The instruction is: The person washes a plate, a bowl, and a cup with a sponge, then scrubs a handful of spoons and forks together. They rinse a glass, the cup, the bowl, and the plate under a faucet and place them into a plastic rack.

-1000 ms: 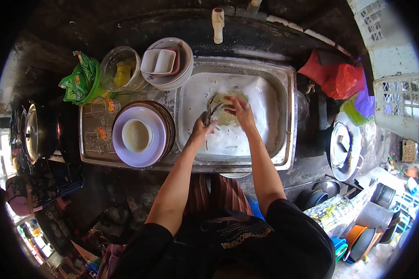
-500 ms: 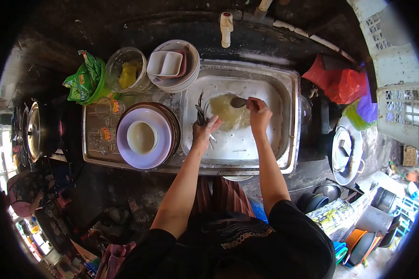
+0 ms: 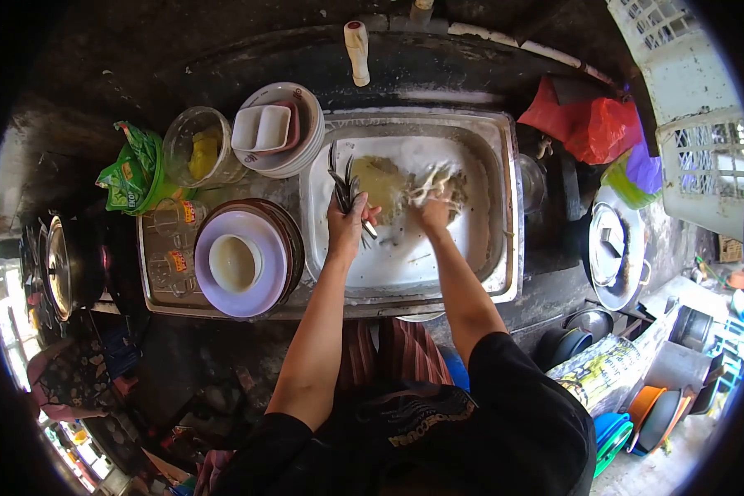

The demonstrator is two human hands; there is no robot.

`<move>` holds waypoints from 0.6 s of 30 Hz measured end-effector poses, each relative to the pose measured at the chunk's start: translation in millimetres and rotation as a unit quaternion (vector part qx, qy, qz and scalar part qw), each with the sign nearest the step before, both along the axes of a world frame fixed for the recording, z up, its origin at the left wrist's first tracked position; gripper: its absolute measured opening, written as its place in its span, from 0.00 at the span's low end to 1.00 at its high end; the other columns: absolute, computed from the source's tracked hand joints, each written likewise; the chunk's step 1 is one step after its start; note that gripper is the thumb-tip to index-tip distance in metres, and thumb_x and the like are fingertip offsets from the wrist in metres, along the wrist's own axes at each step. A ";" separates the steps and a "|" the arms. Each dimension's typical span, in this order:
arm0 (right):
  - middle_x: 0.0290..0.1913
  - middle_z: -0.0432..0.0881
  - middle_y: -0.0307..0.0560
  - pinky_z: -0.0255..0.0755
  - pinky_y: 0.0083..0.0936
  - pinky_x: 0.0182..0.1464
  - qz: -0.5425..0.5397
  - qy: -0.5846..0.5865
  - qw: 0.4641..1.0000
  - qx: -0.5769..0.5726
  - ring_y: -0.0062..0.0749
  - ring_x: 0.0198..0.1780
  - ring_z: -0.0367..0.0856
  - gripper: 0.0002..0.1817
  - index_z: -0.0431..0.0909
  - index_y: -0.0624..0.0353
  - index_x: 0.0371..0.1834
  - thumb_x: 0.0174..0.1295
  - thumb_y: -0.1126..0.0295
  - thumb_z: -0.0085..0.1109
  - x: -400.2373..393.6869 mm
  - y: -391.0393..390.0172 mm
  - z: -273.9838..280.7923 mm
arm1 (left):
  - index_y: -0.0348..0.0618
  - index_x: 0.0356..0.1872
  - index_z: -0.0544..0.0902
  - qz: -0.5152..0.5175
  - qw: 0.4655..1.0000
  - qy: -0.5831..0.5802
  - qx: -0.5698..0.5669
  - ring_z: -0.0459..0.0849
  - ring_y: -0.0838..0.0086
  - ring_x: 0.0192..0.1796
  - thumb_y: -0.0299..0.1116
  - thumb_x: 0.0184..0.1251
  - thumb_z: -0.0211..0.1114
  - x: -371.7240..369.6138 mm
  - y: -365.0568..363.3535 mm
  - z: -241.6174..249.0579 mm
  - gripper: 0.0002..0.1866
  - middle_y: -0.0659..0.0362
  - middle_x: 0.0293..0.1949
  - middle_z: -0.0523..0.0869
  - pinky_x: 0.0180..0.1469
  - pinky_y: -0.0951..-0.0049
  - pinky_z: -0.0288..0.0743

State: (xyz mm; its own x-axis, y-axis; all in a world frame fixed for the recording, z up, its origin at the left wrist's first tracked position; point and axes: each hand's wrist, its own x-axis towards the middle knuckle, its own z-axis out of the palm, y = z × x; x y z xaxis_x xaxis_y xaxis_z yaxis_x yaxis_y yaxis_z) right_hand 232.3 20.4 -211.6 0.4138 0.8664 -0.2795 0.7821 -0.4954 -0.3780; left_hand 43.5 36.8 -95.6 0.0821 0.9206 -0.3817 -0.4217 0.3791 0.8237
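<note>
Inside the metal sink basin, my left hand is closed round a bundle of dark metal cutlery, whose ends stick out above and below the fingers. My right hand is low in the basin, to the right of the cutlery, among splashing water. Motion and splashes blur its fingers, and anything in them cannot be made out. Cloudy yellowish water lies between and behind the two hands.
Left of the basin stand a lilac plate with a white bowl, glass mugs, stacked bowls, a clear tub and a green bag. A tap is behind; a red bag hangs right.
My right hand has moved down into the water, which now splashes; the spoon it held is no longer discernible. My left hand still grips the cutlery. The view has shifted slightly.
</note>
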 end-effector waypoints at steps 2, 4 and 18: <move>0.64 0.57 0.62 0.54 0.40 0.63 0.286 -0.158 0.908 -0.264 0.54 0.67 0.50 0.33 0.60 0.61 0.62 0.55 0.55 0.51 -22.5 9.5 -29.4 | 0.39 0.34 0.70 -0.017 1.000 0.020 0.009 0.72 0.76 0.14 0.30 0.61 0.60 -3.7 -1.6 0.7 0.08 0.64 0.15 0.68 0.38 0.67 0.81; 0.60 0.63 0.58 0.58 0.40 0.60 0.166 -0.016 0.981 -0.097 0.47 0.63 0.59 0.28 0.67 0.63 0.56 0.53 0.60 0.51 -56.7 -13.1 -73.7 | 0.40 0.35 0.69 -0.023 0.998 0.046 0.024 0.71 0.78 0.14 0.30 0.62 0.59 -6.3 -4.2 4.7 0.08 0.64 0.14 0.67 0.38 0.68 0.80; 0.65 0.53 0.54 0.52 0.48 0.63 0.284 -0.091 0.952 -0.063 0.53 0.66 0.52 0.36 0.64 0.40 0.59 0.42 0.59 0.65 3.4 -60.5 58.6 | 0.42 0.28 0.69 -0.036 0.999 0.027 0.019 0.69 0.79 0.16 0.32 0.62 0.59 -28.1 -23.5 -6.9 0.09 0.65 0.16 0.66 0.40 0.62 0.79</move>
